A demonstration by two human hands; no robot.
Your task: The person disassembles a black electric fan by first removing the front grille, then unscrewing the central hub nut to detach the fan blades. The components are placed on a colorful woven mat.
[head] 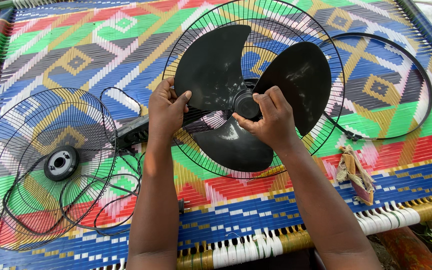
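A black three-bladed fan blade (216, 70) sits inside a round black wire guard (326, 125) on a bright woven cot. My left hand (167, 111) grips the edge of the left blade, thumb on top. My right hand (270, 120) pinches the black hub (246, 104) at the centre of the blade with its fingertips. The fan's motor body is mostly hidden under the blade and guard.
The other wire guard (26, 150) with a round grey centre cap (61, 162) lies at the left. A black power cord (121, 195) loops beside it. A black guard ring (421, 80) lies at the right. A crumpled cloth (356, 172) rests near the cot's front edge (246, 247).
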